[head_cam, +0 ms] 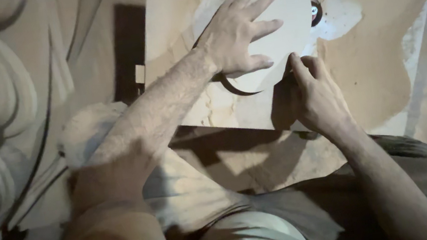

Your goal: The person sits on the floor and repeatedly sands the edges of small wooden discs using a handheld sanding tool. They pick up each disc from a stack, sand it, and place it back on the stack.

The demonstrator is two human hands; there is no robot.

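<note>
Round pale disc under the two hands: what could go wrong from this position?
1. The left hand lies flat with fingers spread on the round disc, while the right hand pinches its lower edge; uneven pressure could shift the disc on the dusty board.
2. The dark strip curving along the disc's edge could peel away or buckle.
3. The small dark roll sits near the fingertips and might get knocked.

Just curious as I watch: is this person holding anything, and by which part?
The left hand presses flat on a pale round disc; the right hand pinches a dark strip at the disc's lower edge with its fingers.
</note>
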